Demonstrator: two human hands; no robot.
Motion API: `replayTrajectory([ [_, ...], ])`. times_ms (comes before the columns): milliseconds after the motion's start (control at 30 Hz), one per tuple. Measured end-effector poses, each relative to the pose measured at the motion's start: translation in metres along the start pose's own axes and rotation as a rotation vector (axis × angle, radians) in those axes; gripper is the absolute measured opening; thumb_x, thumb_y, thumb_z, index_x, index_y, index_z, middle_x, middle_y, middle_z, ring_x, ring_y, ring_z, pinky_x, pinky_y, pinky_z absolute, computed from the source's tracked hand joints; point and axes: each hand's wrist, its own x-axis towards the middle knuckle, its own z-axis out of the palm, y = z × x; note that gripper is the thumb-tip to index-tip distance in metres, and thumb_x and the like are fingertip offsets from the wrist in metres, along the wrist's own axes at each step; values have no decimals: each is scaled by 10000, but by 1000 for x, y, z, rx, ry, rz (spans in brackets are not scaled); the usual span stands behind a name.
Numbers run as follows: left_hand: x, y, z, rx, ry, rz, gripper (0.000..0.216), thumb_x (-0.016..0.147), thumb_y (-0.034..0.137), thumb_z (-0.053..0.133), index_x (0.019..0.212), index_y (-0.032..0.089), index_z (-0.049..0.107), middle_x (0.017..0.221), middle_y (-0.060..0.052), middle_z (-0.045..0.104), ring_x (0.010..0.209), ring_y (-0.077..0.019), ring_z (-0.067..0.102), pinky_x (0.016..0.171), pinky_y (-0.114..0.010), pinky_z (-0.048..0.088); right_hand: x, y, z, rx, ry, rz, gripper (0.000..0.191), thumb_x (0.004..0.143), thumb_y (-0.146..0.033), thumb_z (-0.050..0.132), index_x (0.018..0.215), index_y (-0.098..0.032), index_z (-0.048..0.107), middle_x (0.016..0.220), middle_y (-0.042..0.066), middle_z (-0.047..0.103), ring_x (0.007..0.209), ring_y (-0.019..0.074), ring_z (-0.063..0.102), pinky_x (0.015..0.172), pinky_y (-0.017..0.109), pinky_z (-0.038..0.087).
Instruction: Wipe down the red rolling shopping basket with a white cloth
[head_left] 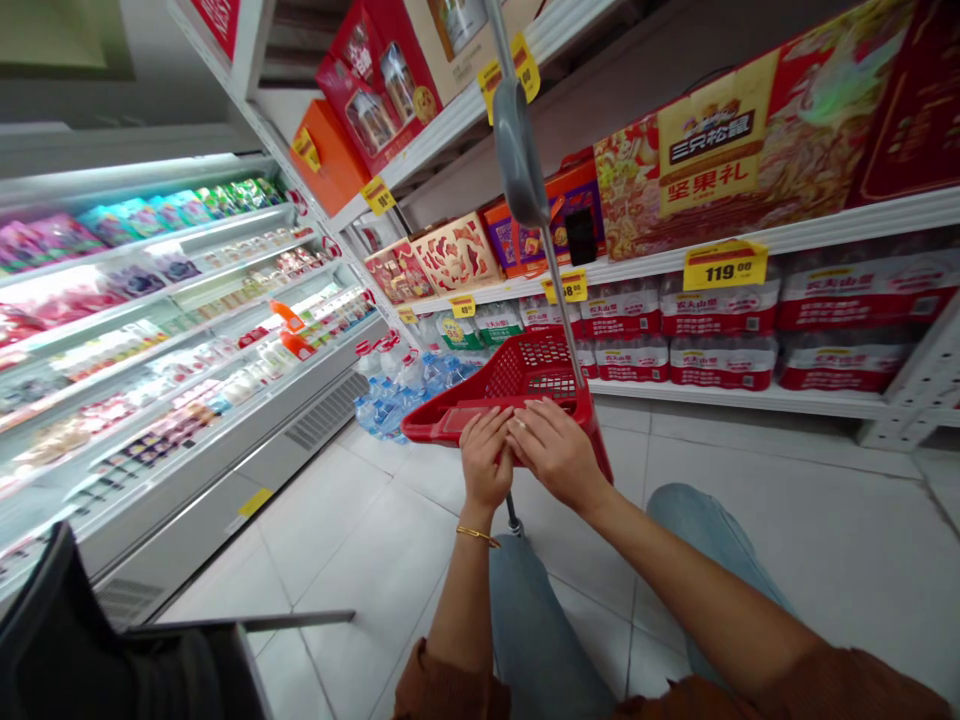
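Both my hands are close together at the near edge of a red shopping basket (536, 368) with perforated walls. My left hand (486, 462), with a gold bracelet (477, 536) at the wrist, has its fingers bent over the red rim. Beside it, almost touching, my right hand (561, 452) curls over the same rim; its palm side is hidden. A thin metal pole (559, 285) with a grey plastic piece (520, 150) rises at the basket's right side. Below my hands, a metal rod end (514, 518) shows above the floor.
Shelves ahead carry gift boxes (705, 150) and shrink-wrapped bottle packs (724, 362), with yellow price tags (725, 266). Large water bottles (397, 395) stand left of the basket. A lit refrigerated case (300, 425) lines the left. A black object (67, 640) occupies the lower left.
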Motion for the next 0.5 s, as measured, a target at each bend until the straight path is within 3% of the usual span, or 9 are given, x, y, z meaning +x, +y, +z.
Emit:
replayTrajectory([
  [100, 1, -3, 1, -46, 14, 3, 255, 943, 186, 489, 1104, 192, 687, 1177, -95, 724, 1200, -233, 621, 1010, -452, 437, -7, 1, 8, -50, -23, -74, 228, 943, -162, 522, 1105, -168, 683, 1098, 119, 736, 1114, 235, 640, 1021, 449, 514],
  [267, 5, -5, 1, -94, 2, 11, 218, 938, 217, 551, 1091, 197, 704, 1168, -91, 730, 1169, -234, 640, 963, -433, 468, -18, 21, -2, -76, -13, -237, 245, 941, -130, 505, 1113, -156, 678, 1105, 106, 738, 1134, 239, 643, 1012, 437, 531],
  [500, 7, -5, 2, -108, 14, 22, 220, 936, 222, 561, 1099, 199, 706, 1156, -98, 733, 1156, -241, 651, 940, -437, 490, -26, 41, -12, -2, -5, -263, 241, 897, -146, 611, 1129, -169, 672, 1142, 112, 727, 1199, 254, 610, 1029, 466, 533],
])
